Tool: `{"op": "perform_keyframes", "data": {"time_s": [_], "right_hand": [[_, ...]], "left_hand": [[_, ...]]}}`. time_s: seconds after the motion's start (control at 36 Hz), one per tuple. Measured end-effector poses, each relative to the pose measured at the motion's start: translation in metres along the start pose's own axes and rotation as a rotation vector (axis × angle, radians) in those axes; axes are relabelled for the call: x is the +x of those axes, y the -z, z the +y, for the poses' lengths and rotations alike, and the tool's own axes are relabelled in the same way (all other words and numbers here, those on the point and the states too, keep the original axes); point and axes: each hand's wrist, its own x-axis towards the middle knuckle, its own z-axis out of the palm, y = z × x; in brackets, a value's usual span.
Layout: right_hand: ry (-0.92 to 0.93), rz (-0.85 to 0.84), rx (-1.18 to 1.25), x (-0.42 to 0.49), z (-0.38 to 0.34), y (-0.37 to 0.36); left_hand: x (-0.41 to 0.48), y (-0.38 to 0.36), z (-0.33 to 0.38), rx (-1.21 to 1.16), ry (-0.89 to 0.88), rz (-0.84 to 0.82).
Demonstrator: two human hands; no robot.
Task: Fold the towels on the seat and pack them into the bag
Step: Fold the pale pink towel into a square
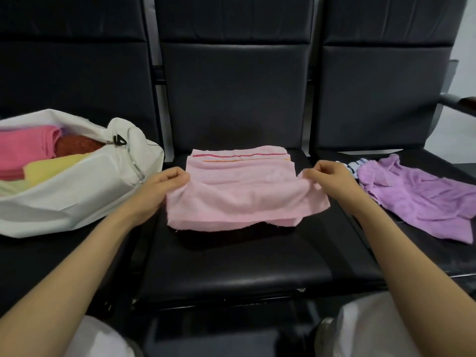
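2 hands: both on the pink towel [244,199], over the middle seat [231,269].
left hand [167,180]: fingers [177,176] curled, pinching the pink towel's left edge.
right hand [331,176]: fingers [313,172] curled, pinching the right edge; cloth bunched at the grip.
pink towel: far part lies flat on the middle seat in layers, with red and orange stripes along the far edge. Near part is held up between the hands, sagging in the middle, hem hanging free with shadow under it.
bag [77,197]: white, on the left seat [38,256], just beside the left hand. Mouth open, black zip pull [119,140] at the opening's right end.
in bag: hot-pink towel [25,150], red towel [74,146] to its right, yellow towel [51,167] in front, pale green towel [10,188] at the frame edge.
purple towel [417,199]: rumpled, unfolded, on the right seat [425,256], near the right hand, not touching it.
striped cloth [356,164]: blue-white, small part showing at the purple towel's far left corner; can't tell what it is.
armrest [461,101]: far right edge.
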Motion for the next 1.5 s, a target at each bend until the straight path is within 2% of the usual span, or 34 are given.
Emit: {"op": "perform_keyframes", "data": {"time_s": [0.08,0.17,0.25,0.33,0.39,0.47,0.53,0.56,0.61,0.72,0.83,0.89,0.94,1.0,1.06,1.11,1.17,1.28,1.33,1.42,1.5], "right_hand": [[-0.114,-0.077,-0.126,-0.001,-0.001,0.002],[-0.266,-0.144,-0.285,0.003,-0.002,0.002],[-0.357,-0.411,-0.273,0.002,-0.001,0.007],[-0.365,-0.671,-0.277,-0.001,-0.006,0.013],[-0.357,-0.646,-0.307,0.003,-0.006,0.01],[-0.298,-0.419,-0.489,0.018,0.004,-0.009],[-0.176,-0.279,-0.673,0.027,0.016,-0.025],[-0.103,-0.241,-0.725,0.03,0.02,-0.033],[-0.008,-0.279,-0.711,0.033,0.02,-0.046],[-0.062,-0.584,-0.773,0.029,0.003,-0.063],[-0.076,-0.687,-0.93,0.043,0.011,-0.073],[-0.098,-0.729,-0.985,0.056,0.028,-0.078],[-0.181,-0.638,-0.944,0.061,0.039,-0.081],[-0.221,-0.442,-0.86,0.062,0.044,-0.084],[-0.166,-0.286,-0.822,0.066,0.047,-0.086],[-0.032,-0.194,-0.767,0.068,0.045,-0.081],[0.119,-0.179,-0.689,0.065,0.04,-0.075],[0.35,-0.317,-0.603,0.044,0.022,-0.063],[0.356,-0.473,-0.583,0.03,0.015,-0.056],[0.29,-0.689,-0.631,0.015,0.019,-0.051],[0.203,-0.763,-0.668,0.006,0.029,-0.042]], "left_hand": [[0.003,0.01,-0.009,0.269,0.041,0.114],[0.008,0.016,-0.027,0.359,0.143,0.2],[0.012,0.017,-0.044,0.569,0.181,0.144],[0.016,0.011,-0.058,0.812,0.156,0.05],[0.021,0.007,-0.066,0.923,0.205,-0.042],[0.028,0.002,-0.076,1.079,0.299,-0.174],[0.03,-0.002,-0.076,1.164,0.357,-0.224],[0.031,-0.004,-0.076,1.201,0.385,-0.237],[0.032,-0.009,-0.074,1.257,0.409,-0.263],[0.035,-0.01,-0.07,1.267,0.443,-0.315],[0.04,0.001,-0.073,1.271,0.501,-0.377],[0.045,0.008,-0.08,1.279,0.519,-0.334],[0.051,0.013,-0.085,1.294,0.501,-0.17],[0.055,0.015,-0.088,1.36,0.384,0.073],[0.059,0.015,-0.089,1.336,0.154,0.247],[0.062,0.011,-0.088,1.119,-0.028,0.28],[0.059,0.004,-0.08,0.952,-0.075,0.178],[0.04,-0.009,-0.067,0.957,-0.018,-0.227],[0.031,-0.01,-0.066,0.976,0.046,-0.338],[0.019,-0.002,-0.072,1.033,0.096,-0.412],[0.004,0.012,-0.072,1.032,0.102,-0.407]]}}
